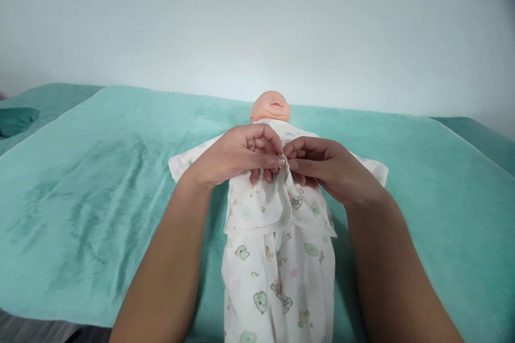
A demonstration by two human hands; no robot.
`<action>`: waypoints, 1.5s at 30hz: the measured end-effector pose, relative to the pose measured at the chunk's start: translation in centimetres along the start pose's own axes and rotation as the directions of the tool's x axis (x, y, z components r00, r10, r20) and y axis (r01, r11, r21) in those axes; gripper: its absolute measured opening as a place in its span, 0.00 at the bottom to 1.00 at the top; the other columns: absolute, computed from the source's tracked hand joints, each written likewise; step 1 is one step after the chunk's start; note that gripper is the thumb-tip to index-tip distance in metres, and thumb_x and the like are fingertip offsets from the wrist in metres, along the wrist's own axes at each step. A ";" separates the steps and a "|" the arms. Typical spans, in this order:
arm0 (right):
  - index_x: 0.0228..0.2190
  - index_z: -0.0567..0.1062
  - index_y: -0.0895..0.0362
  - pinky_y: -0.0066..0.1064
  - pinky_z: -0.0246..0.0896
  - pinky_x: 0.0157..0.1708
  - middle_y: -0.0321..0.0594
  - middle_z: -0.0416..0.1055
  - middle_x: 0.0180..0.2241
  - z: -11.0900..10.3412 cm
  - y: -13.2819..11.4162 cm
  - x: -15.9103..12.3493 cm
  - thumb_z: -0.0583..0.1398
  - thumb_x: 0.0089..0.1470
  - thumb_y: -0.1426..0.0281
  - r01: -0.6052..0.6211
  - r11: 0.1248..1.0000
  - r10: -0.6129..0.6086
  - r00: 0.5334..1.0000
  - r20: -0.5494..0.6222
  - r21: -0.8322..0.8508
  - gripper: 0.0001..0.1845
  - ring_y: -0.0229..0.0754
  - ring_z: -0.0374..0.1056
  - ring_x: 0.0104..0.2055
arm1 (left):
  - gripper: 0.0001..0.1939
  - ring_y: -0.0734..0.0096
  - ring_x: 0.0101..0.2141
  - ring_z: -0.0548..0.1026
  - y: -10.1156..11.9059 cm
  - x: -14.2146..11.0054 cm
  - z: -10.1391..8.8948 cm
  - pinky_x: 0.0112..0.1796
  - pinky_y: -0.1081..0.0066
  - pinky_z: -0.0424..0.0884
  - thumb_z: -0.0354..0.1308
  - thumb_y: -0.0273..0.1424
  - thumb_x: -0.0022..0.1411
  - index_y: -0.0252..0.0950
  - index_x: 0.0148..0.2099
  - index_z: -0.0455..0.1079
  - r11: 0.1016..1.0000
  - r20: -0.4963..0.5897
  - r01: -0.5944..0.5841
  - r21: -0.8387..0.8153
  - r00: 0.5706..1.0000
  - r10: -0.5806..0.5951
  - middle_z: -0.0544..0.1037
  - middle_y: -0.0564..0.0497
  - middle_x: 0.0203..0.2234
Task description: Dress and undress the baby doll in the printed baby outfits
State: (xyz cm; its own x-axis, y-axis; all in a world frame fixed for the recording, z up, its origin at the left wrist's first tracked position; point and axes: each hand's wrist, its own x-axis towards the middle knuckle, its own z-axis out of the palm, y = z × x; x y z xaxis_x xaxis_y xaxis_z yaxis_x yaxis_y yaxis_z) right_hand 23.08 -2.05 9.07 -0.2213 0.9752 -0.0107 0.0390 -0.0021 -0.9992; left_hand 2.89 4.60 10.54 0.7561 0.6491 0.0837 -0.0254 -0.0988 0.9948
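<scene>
A baby doll (270, 108) lies on its back with its head toward the wall. It wears a white printed baby shirt (251, 206), whose sleeves spread out to both sides, and matching printed trousers (277, 284). Over the doll's chest, my left hand (253, 153) pinches the shirt's front edge between thumb and fingers. My right hand (317, 163) grips the same edging from the other side, its fingertips almost meeting the left ones. The pinched edge is lifted a little off the body. Whatever fastener may sit between the fingertips is hidden.
A green towel (100, 198) covers the surface under the doll, wrinkled at the left. Behind it rises a plain white wall (257, 21). A darker green bundle (18, 120) lies at the far left edge. Grey floor (30, 327) shows at the lower left.
</scene>
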 end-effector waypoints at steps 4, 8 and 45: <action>0.33 0.77 0.55 0.22 0.52 0.19 0.32 0.69 0.26 0.1 -0.2 0.0 0.70 0.50 0.67 -0.006 1.000 0.006 1.000 -0.025 -0.021 0.09 0.30 0.62 0.23 | 0.08 0.74 0.22 0.76 0.0 0.1 0.0 0.20 0.79 0.68 0.66 0.27 0.55 0.34 0.36 0.71 1.000 -0.019 0.002 0.014 1.000 -0.002 0.78 0.53 0.23; 0.33 0.76 0.56 0.22 0.51 0.18 0.33 0.69 0.27 0.1 -0.1 0.0 0.71 0.48 0.67 -0.005 1.000 0.004 0.999 -0.035 -0.026 0.12 0.29 0.60 0.23 | 0.07 0.74 0.23 0.77 0.1 0.0 0.1 0.21 0.79 0.70 0.66 0.27 0.55 0.34 0.36 0.70 1.000 -0.043 0.004 0.023 0.999 -0.003 0.78 0.53 0.23; 0.34 0.75 0.55 0.25 0.48 0.17 0.31 0.66 0.20 -0.2 0.3 0.2 0.67 0.53 0.62 0.018 0.999 -0.018 1.000 0.008 -0.033 0.11 0.32 0.60 0.21 | 0.03 0.75 0.26 0.76 0.2 -0.1 -0.5 0.28 0.77 0.75 0.66 0.27 0.55 0.33 0.34 0.76 0.992 0.033 0.012 0.124 0.999 -0.017 0.79 0.52 0.26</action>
State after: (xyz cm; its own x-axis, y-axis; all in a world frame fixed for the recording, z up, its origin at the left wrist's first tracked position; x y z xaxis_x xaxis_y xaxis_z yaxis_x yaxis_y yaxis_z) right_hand 23.21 -1.84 8.80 -0.2298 0.9732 0.0067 0.0668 0.0226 -0.9975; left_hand 2.49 4.89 10.79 0.7776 0.6254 0.0653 0.0650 -0.1833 0.9809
